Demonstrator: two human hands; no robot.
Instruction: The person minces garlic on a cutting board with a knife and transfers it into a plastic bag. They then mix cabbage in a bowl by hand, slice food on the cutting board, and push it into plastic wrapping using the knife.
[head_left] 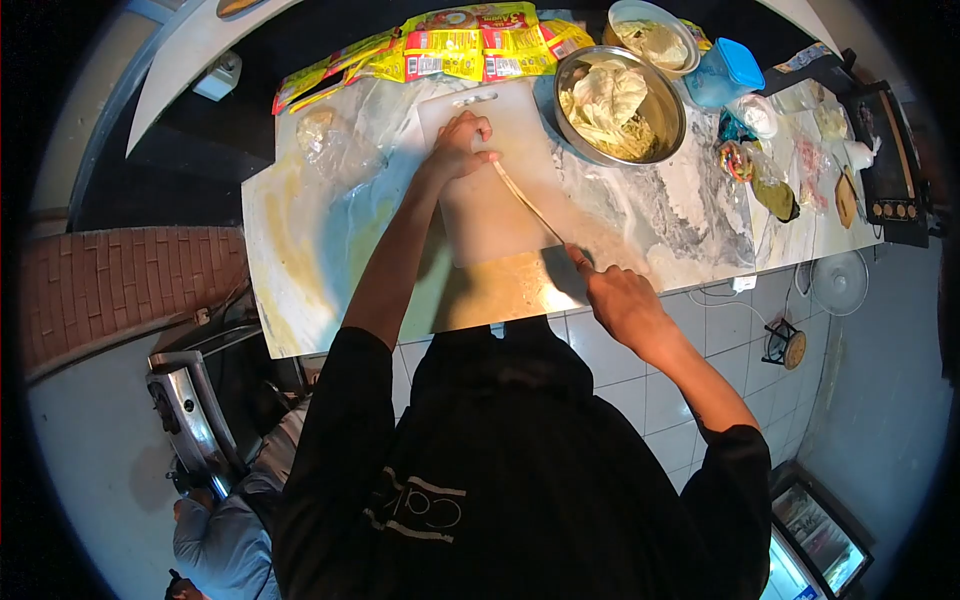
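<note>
A white cutting board lies on the marble-patterned table in front of me. My right hand grips a knife by its handle, low at the board's near right edge. Its long, narrow blade slants up and left across the board. My left hand rests on the upper left of the board with its fingers curled. The left thumb is at the knife's tip; whether it touches the blade is unclear. What lies under the left fingers, if anything, is hidden.
Right of the board stands a metal bowl of cabbage leaves and shreds, with another bowl behind it. Yellow-red packets line the back. A clear plastic bag sits left, a blue container right. Another person is at lower left.
</note>
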